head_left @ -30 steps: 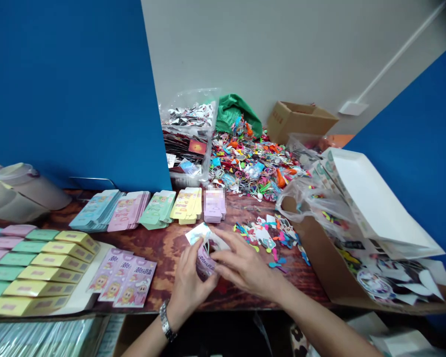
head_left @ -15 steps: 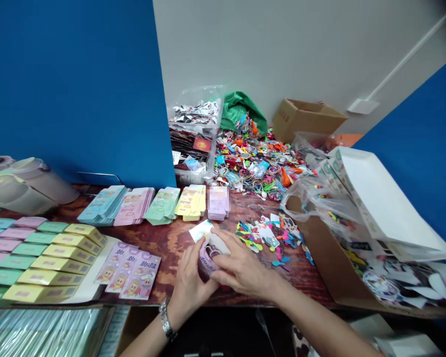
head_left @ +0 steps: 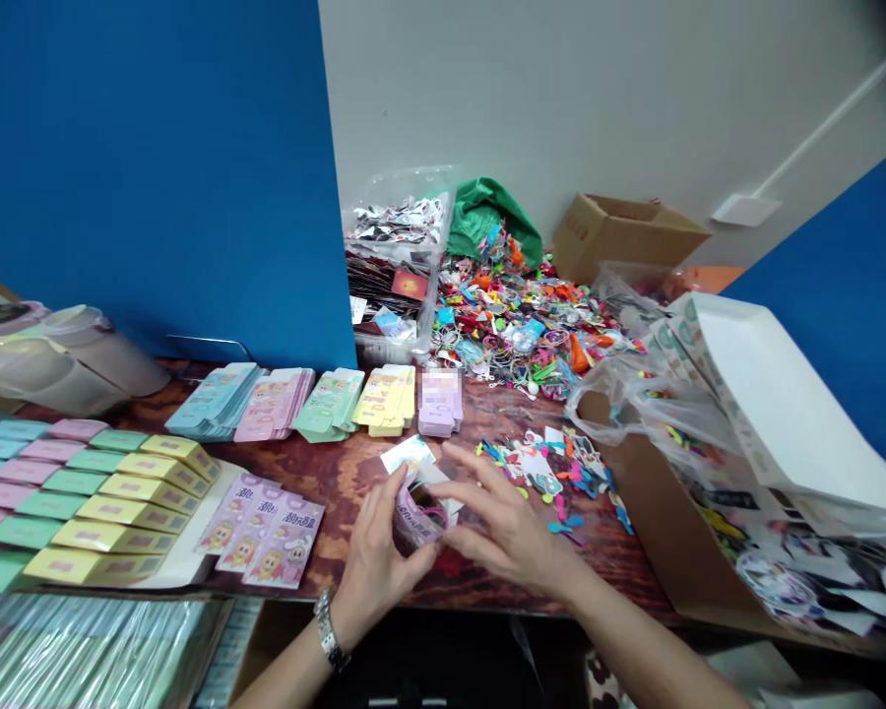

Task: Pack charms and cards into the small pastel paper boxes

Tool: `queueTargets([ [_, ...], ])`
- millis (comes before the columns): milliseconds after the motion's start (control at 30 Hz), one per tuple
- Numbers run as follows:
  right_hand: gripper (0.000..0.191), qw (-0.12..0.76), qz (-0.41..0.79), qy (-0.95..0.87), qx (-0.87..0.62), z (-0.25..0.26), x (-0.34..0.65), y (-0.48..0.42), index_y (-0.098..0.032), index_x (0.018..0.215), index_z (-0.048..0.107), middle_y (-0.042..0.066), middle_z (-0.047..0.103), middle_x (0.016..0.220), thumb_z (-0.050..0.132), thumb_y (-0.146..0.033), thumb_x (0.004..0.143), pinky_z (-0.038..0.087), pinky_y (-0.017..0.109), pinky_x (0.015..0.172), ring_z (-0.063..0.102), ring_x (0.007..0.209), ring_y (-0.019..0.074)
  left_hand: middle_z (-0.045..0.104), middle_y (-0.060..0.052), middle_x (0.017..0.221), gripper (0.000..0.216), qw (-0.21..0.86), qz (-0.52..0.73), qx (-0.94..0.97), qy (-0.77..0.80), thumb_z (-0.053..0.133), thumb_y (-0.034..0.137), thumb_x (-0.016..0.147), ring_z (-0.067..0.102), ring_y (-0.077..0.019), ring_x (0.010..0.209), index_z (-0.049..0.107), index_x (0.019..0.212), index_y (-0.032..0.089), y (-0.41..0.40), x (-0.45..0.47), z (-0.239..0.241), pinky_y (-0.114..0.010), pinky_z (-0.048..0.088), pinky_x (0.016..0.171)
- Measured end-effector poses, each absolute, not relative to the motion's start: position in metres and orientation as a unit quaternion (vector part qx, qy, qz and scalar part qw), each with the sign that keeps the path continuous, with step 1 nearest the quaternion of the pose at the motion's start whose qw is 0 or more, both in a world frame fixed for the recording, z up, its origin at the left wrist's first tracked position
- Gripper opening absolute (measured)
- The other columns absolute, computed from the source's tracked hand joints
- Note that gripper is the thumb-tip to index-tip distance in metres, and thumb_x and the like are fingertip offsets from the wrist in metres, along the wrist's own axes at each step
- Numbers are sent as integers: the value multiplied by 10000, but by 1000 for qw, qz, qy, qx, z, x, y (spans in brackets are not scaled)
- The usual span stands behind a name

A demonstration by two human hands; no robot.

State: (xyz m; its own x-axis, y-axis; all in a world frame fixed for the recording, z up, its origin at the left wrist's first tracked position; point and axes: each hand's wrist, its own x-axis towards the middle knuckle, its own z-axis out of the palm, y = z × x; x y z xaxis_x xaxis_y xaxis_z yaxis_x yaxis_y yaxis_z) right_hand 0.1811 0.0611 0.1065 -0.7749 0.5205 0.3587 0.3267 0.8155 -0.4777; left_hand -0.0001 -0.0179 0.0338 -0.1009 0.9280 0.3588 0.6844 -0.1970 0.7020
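Observation:
A small purple carton (head_left: pixel 417 522) is tipped toward me with its top flaps raised, and something stringy and dark shows inside. My left hand (head_left: pixel 375 556) wraps round its left side, thumb along the front. At the carton's right stands my right hand (head_left: pixel 513 537), fingers apart, the fingertips at the white flap; whether they touch it is hard to tell. Just behind lies a whitish card (head_left: pixel 408 453). Flat purple cartons (head_left: pixel 284 542) overlap to the left of my hands. Small colourful trinkets (head_left: pixel 561 468) are spread to the right.
Flat carton stacks in blue, pink, green, yellow and purple (head_left: pixel 439 404) line the back. Filled cartons (head_left: pixel 129 507) stand in rows at left. A trinket heap (head_left: pixel 524 315), clear bins (head_left: pixel 432 295) and a cardboard box (head_left: pixel 624 236) fill the rear. An open cardboard box (head_left: pixel 650 512) stands right.
My right hand has drawn its fingers out of the carton's opening and spread them at its right side. My left hand keeps its hold. The whole view has shifted slightly.

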Motion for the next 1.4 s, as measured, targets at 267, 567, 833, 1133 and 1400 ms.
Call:
queueTargets([
  [267,91,254,122,-910,-305,104,173,61,-206,940,656,142,542,1346,582,-204,887,456,492,1006,503,1242,283,565,-135,1270,770,99,396,689,599,613,247,816,566,-270,1119,216,1475,221,-18,6,40,-423,484,938],
  [567,137,258,232,-882,-320,110,160,59,-222,958,701,118,562,1323,576,-227,902,410,488,1045,474,1274,274,548,-137,1276,839,99,410,667,615,622,237,804,566,-267,1141,146,1495,223,-19,7,31,-409,494,934],
  [833,195,260,283,-882,-274,109,183,65,-239,1060,671,97,558,1288,525,-204,934,477,334,970,556,1182,206,542,-124,1268,743,158,445,647,598,672,320,812,573,-244,1140,260,1425,239,-15,-1,33,-367,506,918],
  [1133,354,348,309,-821,-331,91,165,48,-257,1239,552,36,669,1109,568,-151,901,498,270,883,635,1004,162,550,-115,1218,650,128,470,669,562,641,251,820,584,-216,1100,293,1368,219,-17,2,35,-378,503,920],
  [1400,180,340,361,-815,-301,101,164,49,-233,1040,664,37,676,1028,597,-166,887,494,277,876,632,987,165,489,-147,1351,760,142,417,663,605,596,244,834,521,-247,1222,185,1472,213,-20,3,38,-391,478,978],
])
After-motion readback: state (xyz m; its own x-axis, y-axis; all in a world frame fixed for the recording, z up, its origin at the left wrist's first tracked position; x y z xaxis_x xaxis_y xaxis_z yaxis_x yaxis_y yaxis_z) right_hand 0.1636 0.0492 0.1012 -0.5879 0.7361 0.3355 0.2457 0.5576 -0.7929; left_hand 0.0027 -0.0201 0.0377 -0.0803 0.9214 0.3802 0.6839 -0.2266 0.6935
